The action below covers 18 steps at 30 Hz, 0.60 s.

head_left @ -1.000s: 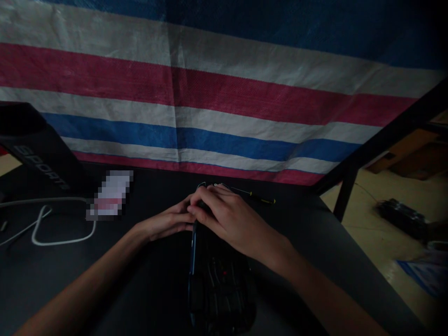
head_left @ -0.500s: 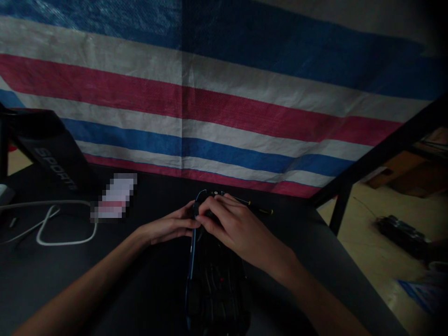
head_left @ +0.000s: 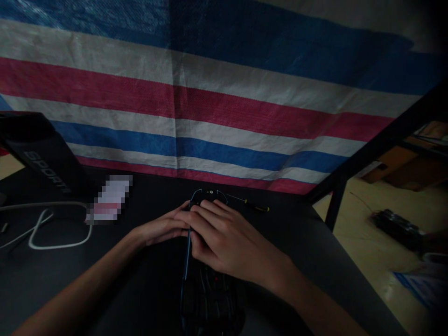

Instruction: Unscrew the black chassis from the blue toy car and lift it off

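A dark toy car [head_left: 213,303] with blue edging lies lengthwise in front of me, apparently underside up, its wheels dim at the near end. My left hand [head_left: 168,226] holds its left side near the far end, fingertips partly covered by the other hand. Across the far part of the car lies my right hand [head_left: 224,233], its fingers bent over the body and reaching the left edge. What is under that palm is hidden. Just beyond, to the right, a screwdriver [head_left: 257,206] with a black and yellow handle rests on the table.
On the black table [head_left: 122,289] a blurred-out pale item [head_left: 112,196] and a white cable [head_left: 59,246] lie to the left. A dark box [head_left: 45,154] marked SPORT stands behind them. A striped sheet [head_left: 210,112] hangs at the back. Another dark object [head_left: 397,228] is on the floor at right.
My right hand has gone from pinching at the car's far end to lying across it, fingers moved left and more extended. The screwdriver shows more fully. The view has shifted slightly.
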Available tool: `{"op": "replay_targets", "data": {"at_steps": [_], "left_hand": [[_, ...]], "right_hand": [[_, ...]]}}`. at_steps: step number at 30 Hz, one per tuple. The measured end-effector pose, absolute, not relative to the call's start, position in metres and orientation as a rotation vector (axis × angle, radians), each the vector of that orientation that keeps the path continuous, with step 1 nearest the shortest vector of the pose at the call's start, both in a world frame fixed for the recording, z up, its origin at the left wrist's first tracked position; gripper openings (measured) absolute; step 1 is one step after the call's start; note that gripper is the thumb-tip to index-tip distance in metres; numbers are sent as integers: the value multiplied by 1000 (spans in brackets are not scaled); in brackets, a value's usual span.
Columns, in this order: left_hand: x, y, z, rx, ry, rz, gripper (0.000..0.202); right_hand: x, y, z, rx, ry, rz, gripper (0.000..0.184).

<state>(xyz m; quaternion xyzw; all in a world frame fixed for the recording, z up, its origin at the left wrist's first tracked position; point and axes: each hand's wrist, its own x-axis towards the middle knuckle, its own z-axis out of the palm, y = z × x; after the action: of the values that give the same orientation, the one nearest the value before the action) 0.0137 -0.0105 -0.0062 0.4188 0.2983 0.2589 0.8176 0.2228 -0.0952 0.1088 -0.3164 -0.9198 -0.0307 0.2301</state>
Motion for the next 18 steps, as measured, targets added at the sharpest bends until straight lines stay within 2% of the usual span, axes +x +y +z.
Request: {"op": "replay_targets", "data": {"at_steps": [7,11,18], "left_hand": [[17,-11,0,979,538,512,69],[18,-9,-2,993,453,506,67],[18,-8,-7,1028,479,512,68]], "right_hand": [[228,-90,99,-914,-2468,-88,24],[227,-93,102,-964,-2440,-18,18],[229,-92,105,-1071,-2506,57,23]]}}
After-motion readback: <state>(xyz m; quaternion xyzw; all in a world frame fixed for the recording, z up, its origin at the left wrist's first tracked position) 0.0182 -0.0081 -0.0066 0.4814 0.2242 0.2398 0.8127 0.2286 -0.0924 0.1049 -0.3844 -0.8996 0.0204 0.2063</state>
